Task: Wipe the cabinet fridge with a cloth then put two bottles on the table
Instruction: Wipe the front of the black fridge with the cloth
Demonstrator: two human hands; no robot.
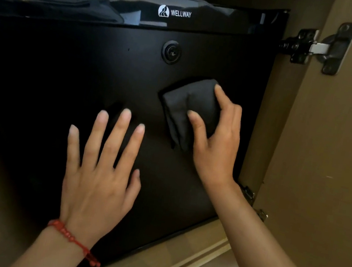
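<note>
The fridge door (61, 90) is matte black, lock (171, 52) near its top. Below the lock, the right hand (216, 144) pinches a folded dark cloth (188, 109) against it; the left hand (99, 181) lies flat, fingers spread.

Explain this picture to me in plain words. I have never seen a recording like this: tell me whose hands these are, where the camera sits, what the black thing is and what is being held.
There is no machine here. A person wears a camera on the head, so the single picture looks forward and down at that person's own two hands.

The big black panel is the door of a small fridge built into a wooden cabinet; the cabinet door stands open on the right, hung on a metal hinge. The fridge door has a round lock and a Wellway logo near its top.

The right hand grips a folded dark cloth against the door. The left hand, with a red bracelet at the wrist, lies with fingers straight and spread against the door. No bottles or table are in view.
</note>
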